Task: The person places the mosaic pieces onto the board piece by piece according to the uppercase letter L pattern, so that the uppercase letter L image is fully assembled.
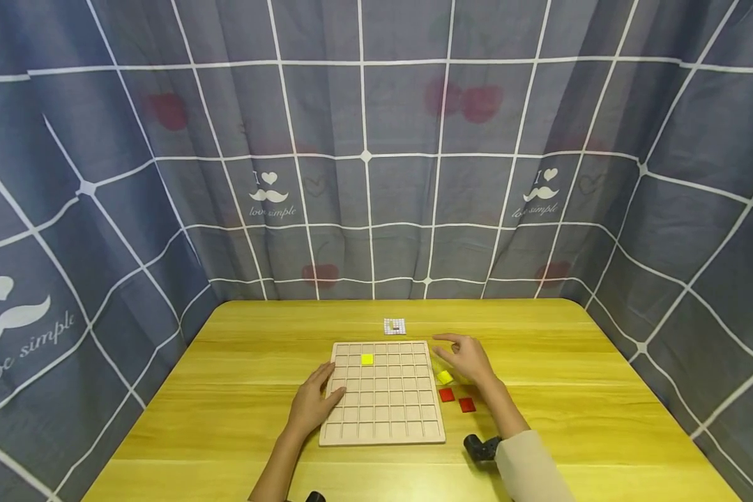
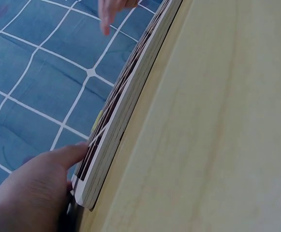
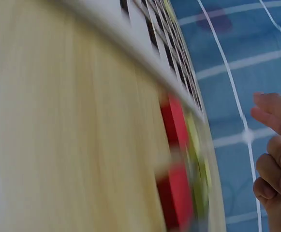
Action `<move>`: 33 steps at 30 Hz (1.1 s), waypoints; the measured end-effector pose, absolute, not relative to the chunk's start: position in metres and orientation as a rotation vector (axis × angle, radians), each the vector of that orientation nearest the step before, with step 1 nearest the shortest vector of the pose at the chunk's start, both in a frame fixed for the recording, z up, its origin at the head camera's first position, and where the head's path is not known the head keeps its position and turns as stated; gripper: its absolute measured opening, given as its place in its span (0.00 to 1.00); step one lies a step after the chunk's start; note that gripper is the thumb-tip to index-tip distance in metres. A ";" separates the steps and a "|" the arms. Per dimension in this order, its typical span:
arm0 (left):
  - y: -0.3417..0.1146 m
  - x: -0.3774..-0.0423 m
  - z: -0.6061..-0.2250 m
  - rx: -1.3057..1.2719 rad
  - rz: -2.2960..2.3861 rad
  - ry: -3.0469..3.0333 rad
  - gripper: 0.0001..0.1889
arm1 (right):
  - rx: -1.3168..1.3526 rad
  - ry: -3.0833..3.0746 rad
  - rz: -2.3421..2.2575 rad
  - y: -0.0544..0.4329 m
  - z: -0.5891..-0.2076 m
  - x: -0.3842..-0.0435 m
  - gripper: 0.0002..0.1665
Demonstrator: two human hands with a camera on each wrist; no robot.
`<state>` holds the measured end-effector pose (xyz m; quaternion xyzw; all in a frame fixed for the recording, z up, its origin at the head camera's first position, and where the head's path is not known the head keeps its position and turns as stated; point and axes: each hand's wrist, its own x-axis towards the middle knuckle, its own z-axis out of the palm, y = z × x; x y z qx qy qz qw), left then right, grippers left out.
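A square wooden grid board lies on the table, with one yellow tile in a cell near its far edge. My left hand rests along the board's left edge, its thumb over the rim. Off the board's far right corner hovers my right hand, nothing between its thumb and forefinger; its other fingers are curled in. Just below that hand, beside the board, lie a loose yellow tile and two red tiles, one near the board and one farther right.
A small white card with a printed grid lies beyond the board's far edge. The yellow wood-grain table is enclosed by a grey-blue checked curtain. A black wrist device sits by my right sleeve.
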<state>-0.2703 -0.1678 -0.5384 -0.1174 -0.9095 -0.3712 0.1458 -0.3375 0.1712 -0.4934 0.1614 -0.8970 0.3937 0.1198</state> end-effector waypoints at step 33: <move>-0.169 -0.268 -0.532 -0.351 -1.131 -2.637 0.31 | 0.434 -2.762 1.024 0.220 -0.516 -0.344 0.17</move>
